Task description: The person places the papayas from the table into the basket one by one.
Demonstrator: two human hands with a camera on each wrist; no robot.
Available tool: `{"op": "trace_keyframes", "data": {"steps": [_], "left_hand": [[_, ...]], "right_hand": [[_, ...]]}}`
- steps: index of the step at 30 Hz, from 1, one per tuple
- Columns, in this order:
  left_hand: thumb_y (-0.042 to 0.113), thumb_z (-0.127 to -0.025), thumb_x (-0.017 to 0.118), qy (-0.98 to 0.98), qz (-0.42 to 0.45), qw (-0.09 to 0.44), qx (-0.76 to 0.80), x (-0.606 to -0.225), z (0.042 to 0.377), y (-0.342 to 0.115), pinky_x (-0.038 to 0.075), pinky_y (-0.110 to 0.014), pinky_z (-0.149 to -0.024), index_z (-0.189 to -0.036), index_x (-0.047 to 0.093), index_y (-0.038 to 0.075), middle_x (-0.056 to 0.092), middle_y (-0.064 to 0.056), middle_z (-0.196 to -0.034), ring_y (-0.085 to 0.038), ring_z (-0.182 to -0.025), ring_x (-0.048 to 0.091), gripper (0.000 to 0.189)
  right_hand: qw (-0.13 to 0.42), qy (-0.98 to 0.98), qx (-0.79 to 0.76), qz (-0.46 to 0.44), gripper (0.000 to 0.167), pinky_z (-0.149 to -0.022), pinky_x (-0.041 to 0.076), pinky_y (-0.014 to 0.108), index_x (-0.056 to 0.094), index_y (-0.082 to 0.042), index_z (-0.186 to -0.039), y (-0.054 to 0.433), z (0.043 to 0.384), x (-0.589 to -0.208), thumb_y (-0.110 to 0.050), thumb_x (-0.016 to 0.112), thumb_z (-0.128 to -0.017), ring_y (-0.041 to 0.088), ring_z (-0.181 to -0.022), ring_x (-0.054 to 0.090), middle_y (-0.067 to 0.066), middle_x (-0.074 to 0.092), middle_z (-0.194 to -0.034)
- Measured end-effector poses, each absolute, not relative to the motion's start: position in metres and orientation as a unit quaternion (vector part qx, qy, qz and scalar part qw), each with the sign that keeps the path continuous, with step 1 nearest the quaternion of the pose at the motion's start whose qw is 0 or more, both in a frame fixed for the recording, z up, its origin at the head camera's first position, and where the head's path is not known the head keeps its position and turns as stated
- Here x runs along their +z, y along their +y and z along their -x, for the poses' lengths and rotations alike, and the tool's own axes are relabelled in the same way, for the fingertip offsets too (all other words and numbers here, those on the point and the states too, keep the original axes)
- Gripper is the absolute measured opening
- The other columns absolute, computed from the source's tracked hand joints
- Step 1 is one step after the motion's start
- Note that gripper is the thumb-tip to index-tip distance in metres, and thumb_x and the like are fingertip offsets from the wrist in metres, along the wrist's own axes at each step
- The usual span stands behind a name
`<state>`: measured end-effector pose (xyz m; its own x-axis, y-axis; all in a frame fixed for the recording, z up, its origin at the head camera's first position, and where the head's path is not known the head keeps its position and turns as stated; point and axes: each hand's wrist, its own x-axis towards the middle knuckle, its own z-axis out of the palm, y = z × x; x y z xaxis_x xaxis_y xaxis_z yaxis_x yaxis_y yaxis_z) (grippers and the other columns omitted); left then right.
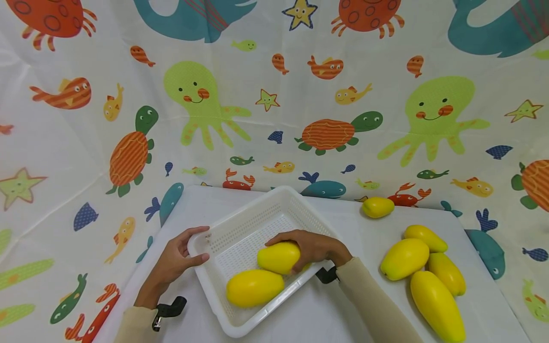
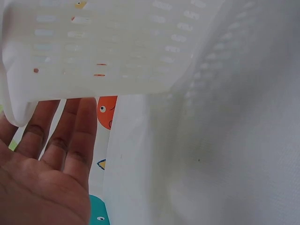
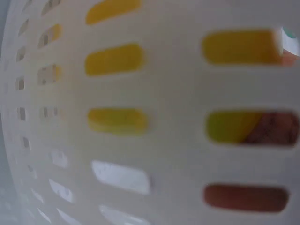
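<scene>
While the R hand (image 1: pixel 310 247) bends its fingers over a yellow fruit (image 1: pixel 276 258) inside the white basket (image 1: pixel 240 252), thumb on the near side, its grip is pinching that fruit; can't tell if it's resting on the basket floor. 2nd fruit (image 1: pixel 255 287) lies in the basket too, just near-left of it. L hand (image 1: pixel 171 259) is at the basket's left corner, touching the rim, grip spread w/ fingers fairly straight & thumb apart. L wrist view has those fingers partly hidden by the slotted wall. R wrist view's mostly slots, w/ yellow showing thru. On the white-covered desk (image 1: pixel 334 312), to the right: 4 bunched fruits (image 1: pixel 405 259), also yellow, + 1 lone fruit (image 1: pixel 378 207) by the far edge. Sea-animal cloth (image 1: pixel 240 133) hangs behind.
</scene>
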<state>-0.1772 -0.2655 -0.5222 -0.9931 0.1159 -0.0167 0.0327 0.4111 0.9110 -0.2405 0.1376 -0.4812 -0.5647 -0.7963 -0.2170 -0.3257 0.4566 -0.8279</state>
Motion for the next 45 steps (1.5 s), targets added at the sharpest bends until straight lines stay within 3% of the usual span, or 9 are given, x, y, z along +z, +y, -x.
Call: {"op": "trace_keyframes", "data": {"steps": [27,34,40,45], "left_hand": [[0.03,-0.092,0.084,0.841,-0.043,0.039,0.539,-0.5234,0.1767,-0.2662,0.055,-0.033,-0.107,-0.153,0.055,0.033,0.046,0.001,-0.166,-0.03,-0.138,0.057,0.067],[0.029,-0.092,0.084,0.839,-0.042,0.04,0.541,-0.5225,0.1762,-0.2662,0.058,-0.033,-0.105,-0.153,0.054,0.033,0.046,0.0,-0.166,-0.031,-0.138,0.058,0.068],[0.029,-0.092,0.084,0.841,-0.043,0.038,0.538,-0.5227,0.1764,-0.2665,0.055,-0.033,-0.108,-0.152,0.055,0.033,0.048,0.001,-0.165,-0.029,-0.138,0.057,0.068],[0.03,-0.092,0.084,0.842,-0.043,0.038,0.536,-0.5223,0.1778,-0.2673,0.054,-0.034,-0.108,-0.153,0.055,0.033,0.047,0.0,-0.166,-0.03,-0.141,0.056,0.068]], "right_hand": [[0.353,0.812,-0.33,0.328,0.078,-0.119,0.043,0.05,0.066,-0.04,-0.139,0.1329,0.2474,-0.4851,-0.008,0.095,-0.074,0.018,-0.125,0.053,-0.013,0.061,-0.146],[0.336,0.824,-0.334,0.312,0.079,-0.121,0.043,0.056,0.066,-0.035,-0.142,0.1331,0.2442,-0.4822,-0.011,0.097,-0.073,0.022,-0.127,0.053,-0.008,0.062,-0.148],[0.309,0.825,-0.359,0.31,0.08,-0.126,0.033,0.067,0.064,-0.027,-0.146,0.134,0.2424,-0.4806,-0.014,0.097,-0.074,0.032,-0.143,0.048,-0.002,0.06,-0.155],[0.269,0.833,-0.369,0.312,0.078,-0.127,0.029,0.07,0.063,-0.032,-0.146,0.1402,0.2404,-0.4772,-0.02,0.096,-0.076,0.033,-0.147,0.046,-0.006,0.059,-0.156]]}}
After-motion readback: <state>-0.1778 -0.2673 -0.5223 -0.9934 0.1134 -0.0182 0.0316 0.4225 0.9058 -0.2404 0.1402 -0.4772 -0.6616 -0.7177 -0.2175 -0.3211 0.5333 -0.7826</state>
